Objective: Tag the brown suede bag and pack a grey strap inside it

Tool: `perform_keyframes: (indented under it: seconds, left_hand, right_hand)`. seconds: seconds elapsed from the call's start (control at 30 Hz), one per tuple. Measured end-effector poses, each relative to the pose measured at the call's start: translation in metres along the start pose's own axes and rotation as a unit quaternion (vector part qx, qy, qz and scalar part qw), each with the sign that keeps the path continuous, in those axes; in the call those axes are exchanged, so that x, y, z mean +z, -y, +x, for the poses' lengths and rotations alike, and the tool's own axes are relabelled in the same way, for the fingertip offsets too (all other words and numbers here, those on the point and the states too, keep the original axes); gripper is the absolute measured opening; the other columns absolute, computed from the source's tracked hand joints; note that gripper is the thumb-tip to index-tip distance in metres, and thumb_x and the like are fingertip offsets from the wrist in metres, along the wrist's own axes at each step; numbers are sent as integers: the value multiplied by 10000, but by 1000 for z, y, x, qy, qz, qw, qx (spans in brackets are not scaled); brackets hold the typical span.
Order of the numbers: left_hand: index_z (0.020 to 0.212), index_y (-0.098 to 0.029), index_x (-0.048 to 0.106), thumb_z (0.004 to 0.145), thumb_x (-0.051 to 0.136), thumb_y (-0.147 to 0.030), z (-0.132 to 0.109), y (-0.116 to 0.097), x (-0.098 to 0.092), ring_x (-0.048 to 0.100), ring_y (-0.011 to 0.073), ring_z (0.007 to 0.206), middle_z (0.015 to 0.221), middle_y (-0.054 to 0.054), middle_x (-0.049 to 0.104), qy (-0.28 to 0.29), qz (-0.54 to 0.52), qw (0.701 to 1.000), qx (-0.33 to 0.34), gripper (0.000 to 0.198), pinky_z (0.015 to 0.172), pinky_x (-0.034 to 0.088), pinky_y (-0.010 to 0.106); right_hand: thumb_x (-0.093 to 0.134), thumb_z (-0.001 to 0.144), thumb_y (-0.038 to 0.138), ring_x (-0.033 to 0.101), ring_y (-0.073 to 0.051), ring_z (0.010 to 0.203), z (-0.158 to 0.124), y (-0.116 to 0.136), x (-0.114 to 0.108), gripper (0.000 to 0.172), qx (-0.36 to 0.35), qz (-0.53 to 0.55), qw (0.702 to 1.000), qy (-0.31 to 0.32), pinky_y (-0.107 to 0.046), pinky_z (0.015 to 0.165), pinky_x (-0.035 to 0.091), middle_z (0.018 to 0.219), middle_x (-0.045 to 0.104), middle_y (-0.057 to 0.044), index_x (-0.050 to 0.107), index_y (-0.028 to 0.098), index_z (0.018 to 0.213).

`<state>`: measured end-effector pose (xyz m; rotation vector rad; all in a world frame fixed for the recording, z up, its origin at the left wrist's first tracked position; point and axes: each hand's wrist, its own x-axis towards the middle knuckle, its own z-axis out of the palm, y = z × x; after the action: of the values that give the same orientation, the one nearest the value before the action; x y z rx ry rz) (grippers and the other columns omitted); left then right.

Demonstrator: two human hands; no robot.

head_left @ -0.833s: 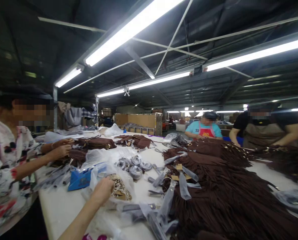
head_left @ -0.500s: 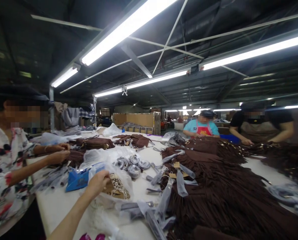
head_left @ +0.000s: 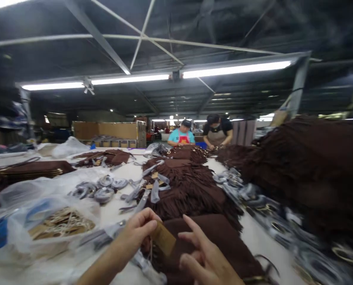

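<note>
My left hand [head_left: 143, 227] pinches a small tan cardboard hang tag [head_left: 164, 239], with a pale string dangling below it. Just right of the tag is my right hand [head_left: 204, 255], fingers apart and holding nothing. Beneath both hands lies a dark brown fabric bag [head_left: 206, 237], part of a row of fringed brown pieces [head_left: 191, 188] running up the table. To the left, an open clear plastic bag [head_left: 90, 209] holds many tan tags with white strings [head_left: 65, 223]. Plastic-wrapped grey strips lie beside my left hand.
Coiled plastic-wrapped straps [head_left: 103, 194] lie on the white table [head_left: 129, 172]. A tall heap of brown fringed fabric [head_left: 306, 170] rises on the right, with wrapped straps with metal rings [head_left: 271, 221] along it. Two co-workers [head_left: 182, 136] work at the far end.
The view has swung right. My left hand has left the bag of tags and now holds a tag over the brown bag. My right hand has come into view.
</note>
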<state>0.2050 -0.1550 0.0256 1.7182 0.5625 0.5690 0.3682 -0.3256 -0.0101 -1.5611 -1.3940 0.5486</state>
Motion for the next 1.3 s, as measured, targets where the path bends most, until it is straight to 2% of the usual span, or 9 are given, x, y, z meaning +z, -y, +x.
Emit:
perform_keyframes:
  seconds: [0.1, 0.23, 0.47, 0.77, 0.93, 1.03, 1.1, 1.17, 1.3]
  left_hand:
    - [786, -210, 500, 744, 590, -452, 11, 4, 67, 470, 89, 436, 571, -74, 523, 72, -32, 997, -19, 261, 395, 331, 183]
    - [767, -229, 456, 664, 625, -391, 21, 13, 113, 359, 59, 343, 490, -112, 488, 168, -86, 979, -78, 256, 350, 229, 179]
    - [682, -147, 617, 653, 627, -415, 31, 28, 131, 395, 61, 376, 478, -41, 567, 272, 7, 956, -108, 269, 393, 183, 204]
    - [751, -160, 555, 655, 549, -750, 30, 15, 176, 455, 91, 355, 516, 32, 640, 322, 27, 940, -113, 597, 392, 266, 215]
    - [880, -167, 580, 759, 424, -743, 29, 16, 188, 553, 151, 437, 595, 52, 685, 353, 134, 921, -92, 609, 450, 377, 237]
    - [796, -195, 640, 888, 388, -510, 23, 12, 204, 657, 219, 626, 684, 79, 723, 357, 349, 866, 25, 414, 575, 437, 280]
    - [724, -195, 663, 917, 370, -370, 18, 4, 221, 688, 273, 754, 789, 122, 750, 362, 480, 794, 93, 392, 629, 433, 312]
    - [724, -193, 674, 926, 353, -306, 14, -9, 237, 693, 302, 797, 833, 141, 755, 363, 532, 755, 126, 396, 632, 418, 325]
    - [681, -213, 618, 948, 342, -308, 16, -31, 252, 660, 231, 686, 732, 68, 719, 359, 456, 801, 148, 395, 584, 384, 285]
  right_hand:
    - [544, 837, 342, 620, -139, 507, 5, -1, -10, 369, 66, 112, 991, 22, -184, 380, 454, 714, 673, -7, 600, 160, 1153]
    - [527, 808, 346, 537, -91, 428, -13, -17, -50, 178, 87, 75, 993, -19, -152, 372, 367, 539, 562, 55, 559, 182, 745]
    - [518, 791, 404, 573, -101, 495, -72, -58, -122, 225, 142, 35, 985, -92, -164, 401, 370, 648, 611, 24, 543, 181, 782]
    - [452, 784, 193, 601, -118, 488, -129, -60, -143, 145, 170, -114, 977, -61, -182, 462, 395, 594, 617, 21, 539, 187, 667]
    - [486, 780, 148, 663, -190, 627, -155, -60, -167, 175, 214, -212, 952, -48, -242, 584, 482, 639, 670, -16, 636, 191, 701]
    - [501, 772, 113, 661, -288, 945, -164, -58, -164, 260, 194, -341, 914, -99, -384, 860, 503, 943, 730, -110, 730, 182, 873]
    - [474, 821, 130, 583, -309, 1156, -163, -58, -151, 386, 138, -314, 929, -140, -429, 1012, 439, 1208, 666, -152, 690, 160, 1140]
    - [472, 861, 192, 552, -280, 1217, -157, -60, -131, 476, 88, -207, 962, -153, -383, 1032, 437, 1325, 602, -147, 572, 154, 1325]
    - [535, 824, 253, 676, -206, 803, -140, -69, -104, 429, 75, -34, 990, -115, -258, 679, 518, 961, 719, -62, 595, 193, 1244]
